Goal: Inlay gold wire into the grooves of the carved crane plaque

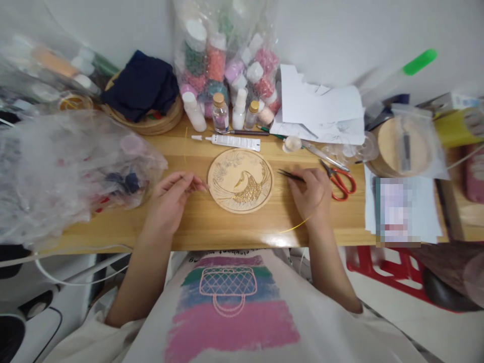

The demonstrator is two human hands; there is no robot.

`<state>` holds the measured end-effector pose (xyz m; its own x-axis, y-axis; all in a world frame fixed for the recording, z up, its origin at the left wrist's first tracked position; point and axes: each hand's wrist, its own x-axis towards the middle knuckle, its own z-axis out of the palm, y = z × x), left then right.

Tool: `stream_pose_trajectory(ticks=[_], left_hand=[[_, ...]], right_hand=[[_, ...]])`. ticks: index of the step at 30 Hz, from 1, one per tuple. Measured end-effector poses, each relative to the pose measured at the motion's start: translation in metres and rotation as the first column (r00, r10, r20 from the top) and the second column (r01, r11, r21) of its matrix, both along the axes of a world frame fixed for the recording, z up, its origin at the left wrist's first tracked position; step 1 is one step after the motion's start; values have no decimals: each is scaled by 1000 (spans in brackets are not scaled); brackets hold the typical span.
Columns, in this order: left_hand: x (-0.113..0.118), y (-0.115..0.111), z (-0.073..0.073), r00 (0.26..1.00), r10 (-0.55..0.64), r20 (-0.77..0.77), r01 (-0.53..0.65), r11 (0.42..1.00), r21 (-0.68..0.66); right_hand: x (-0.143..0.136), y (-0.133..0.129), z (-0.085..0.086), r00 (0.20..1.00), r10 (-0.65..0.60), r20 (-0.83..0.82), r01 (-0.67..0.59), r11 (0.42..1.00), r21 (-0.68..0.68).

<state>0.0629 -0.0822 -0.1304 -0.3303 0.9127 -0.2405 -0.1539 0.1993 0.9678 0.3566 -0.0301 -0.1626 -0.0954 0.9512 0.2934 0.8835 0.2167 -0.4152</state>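
Observation:
A round wooden plaque (240,180) lies flat on the table, its line drawing of a bird partly covered in gold wire. My left hand (170,196) is at its left edge, thumb and forefinger pinched together. A thin gold wire (185,146) rises just above that pinch and appears held in it. To the right of the plaque, my right hand (312,190) grips black tweezers (290,175), their tips pointing at the plaque without touching it. Another curved length of gold wire (296,228) lies by my right wrist. Red-handled scissors (342,184) are beside my right hand.
Behind the plaque lie a white glue tube (236,141) and a dark pen-like tool (249,132). Small bottles (220,113) and a bag of bead jars (227,60) stand at the back. Plastic bags (75,166) crowd the left; papers (321,108) lie back right.

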Motion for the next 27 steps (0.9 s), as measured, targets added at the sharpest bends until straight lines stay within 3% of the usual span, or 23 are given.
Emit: stream_pose_trajectory(ticks=[9, 13, 18, 21, 24, 26, 27], left_hand=[[-12, -9, -3, 985, -124, 121, 127, 992, -13], [-20, -7, 3, 976, -118, 185, 117, 993, 14], [-30, -4, 28, 952, -51, 303, 30, 997, 70], [-31, 0, 48, 868, 65, 492, -147, 981, 130], [-29, 4, 65, 784, 37, 620, -211, 955, 210], [-32, 7, 72, 791, -4, 611, -205, 941, 271], [-36, 8, 74, 842, 28, 538, -212, 935, 283]], right_hand=[[15, 3, 4, 992, 2, -128, -20, 990, -140], [16, 0, 9, 985, -23, -172, 1, 992, -123], [11, -7, 17, 980, -11, -201, 5, 1000, -30], [10, -7, 18, 982, 0, -191, -6, 999, -34], [9, -5, 13, 982, -4, -190, -10, 997, -73], [8, -4, 8, 977, 1, -212, -19, 996, -85], [8, -3, 6, 974, 1, -228, -21, 996, -83]])
